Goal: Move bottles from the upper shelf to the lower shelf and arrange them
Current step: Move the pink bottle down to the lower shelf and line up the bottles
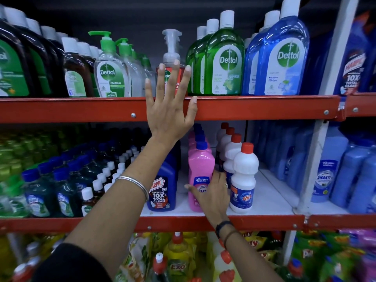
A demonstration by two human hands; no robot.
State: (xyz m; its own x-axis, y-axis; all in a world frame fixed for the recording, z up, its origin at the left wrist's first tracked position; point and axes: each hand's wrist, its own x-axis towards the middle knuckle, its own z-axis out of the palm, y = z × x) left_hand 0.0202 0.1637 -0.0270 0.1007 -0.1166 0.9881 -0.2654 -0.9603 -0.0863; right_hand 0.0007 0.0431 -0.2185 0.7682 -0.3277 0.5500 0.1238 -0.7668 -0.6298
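The left hand (168, 110) — fingers spread, holding nothing — is nearer the upright pump bottle (171, 64) just behind its fingertips (the right hand (211, 194) rests open on a pink bottle (200, 171) below).

Red pump bottle (179, 78): label mostly hidden behind the left hand (168, 110). Pink bottle (200, 176): lower label covered by the right hand (211, 194). Dark bottles (12, 64) at far left cut off by the frame edge. Bottom-shelf packets (325, 255) blurred, print unreadable, possibly detergent refills.
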